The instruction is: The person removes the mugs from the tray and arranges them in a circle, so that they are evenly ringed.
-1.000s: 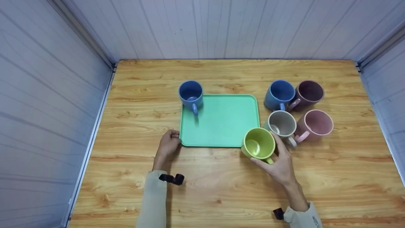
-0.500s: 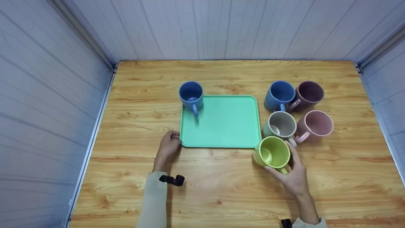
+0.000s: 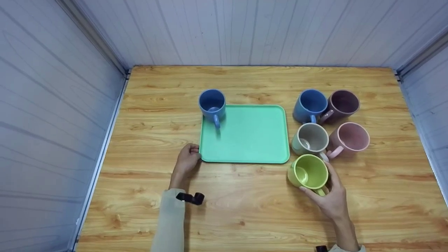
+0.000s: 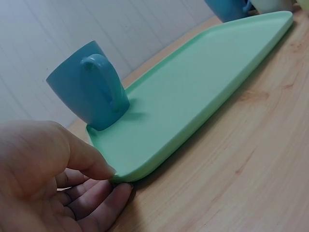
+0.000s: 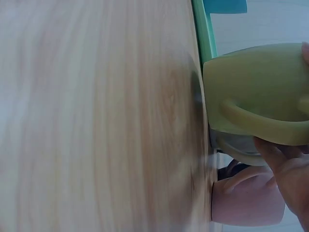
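Observation:
My left hand [image 3: 187, 159] pinches the near left corner of a light green tray [image 3: 252, 140]; in the left wrist view its thumb lies on the rim with fingers below. A blue mug [image 3: 212, 105] stands in the tray's far left corner. My right hand [image 3: 334, 196] grips a yellow-green mug [image 3: 308, 171] round its body, to the right of the tray's near right corner. That mug is upright, just in front of a pale grey mug [image 3: 310, 138]. Whether its base touches the table cannot be told. In the right wrist view its handle [image 5: 263, 126] shows near the fingers.
Behind and right of the held mug stand a second blue mug [image 3: 309, 105], a dark purple mug [image 3: 342, 105] and a pink mug [image 3: 351, 137], close together. Pale panelled walls [image 3: 238, 31] enclose the wooden table [image 3: 241, 203] at the back and sides.
My right hand has carried the yellow-green mug right and nearer to me, from over the tray's near right corner to beside it. The left hand and tray stay put.

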Action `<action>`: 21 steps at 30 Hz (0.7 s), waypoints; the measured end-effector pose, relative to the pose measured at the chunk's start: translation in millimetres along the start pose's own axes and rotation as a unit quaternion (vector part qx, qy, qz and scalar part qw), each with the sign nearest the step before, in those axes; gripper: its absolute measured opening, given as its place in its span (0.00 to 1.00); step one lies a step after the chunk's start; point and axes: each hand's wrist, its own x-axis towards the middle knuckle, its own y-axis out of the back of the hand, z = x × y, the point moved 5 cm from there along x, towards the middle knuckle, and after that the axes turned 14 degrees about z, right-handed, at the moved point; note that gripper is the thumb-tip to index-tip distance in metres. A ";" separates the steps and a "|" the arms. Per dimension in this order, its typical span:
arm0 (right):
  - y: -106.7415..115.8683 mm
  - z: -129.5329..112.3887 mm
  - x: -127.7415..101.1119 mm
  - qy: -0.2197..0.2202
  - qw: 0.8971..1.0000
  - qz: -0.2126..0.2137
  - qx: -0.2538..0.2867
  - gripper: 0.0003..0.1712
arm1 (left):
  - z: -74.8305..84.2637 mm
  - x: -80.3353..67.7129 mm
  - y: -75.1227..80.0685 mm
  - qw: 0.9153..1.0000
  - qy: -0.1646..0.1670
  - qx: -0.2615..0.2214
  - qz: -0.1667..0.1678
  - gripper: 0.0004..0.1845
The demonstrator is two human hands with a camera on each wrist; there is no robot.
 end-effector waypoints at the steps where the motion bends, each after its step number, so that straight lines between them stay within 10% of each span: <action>1: 0.7 0.8 -0.3 0.000 1.000 0.000 0.001 0.56 | 0.0 -0.2 0.1 1.000 0.001 -0.002 0.000 0.17; 21: 11.3 11.5 -5.1 0.013 0.999 0.001 0.032 0.56 | 0.7 -2.2 -0.6 1.000 0.017 -0.014 -0.007 0.18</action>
